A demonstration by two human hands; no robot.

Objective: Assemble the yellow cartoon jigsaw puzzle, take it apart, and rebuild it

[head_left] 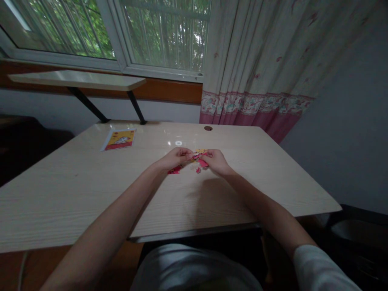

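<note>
Small red and yellow jigsaw pieces (pixel 200 150) lie in a pile near the middle of the desk. At the pile's left side is my left hand (pixel 176 158), its fingers pinched together on a small puzzle piece, which is mostly hidden. From the right, my right hand (pixel 216 161) pinches a reddish puzzle piece (pixel 203 163) between thumb and finger. The fingertips of both hands are close together over the pile. A single red piece (pixel 198 170) lies just in front of them. More red pieces (pixel 173 170) show beneath my left wrist.
A picture sheet (pixel 119 140) in yellow and red, with a white animal on it, lies at the desk's back left. Behind it, a raised shelf (pixel 79 79) stands on black legs. The desk (pixel 100 194) has a round cable hole (pixel 208 128) at the back. A curtain (pixel 242 81) hangs behind.
</note>
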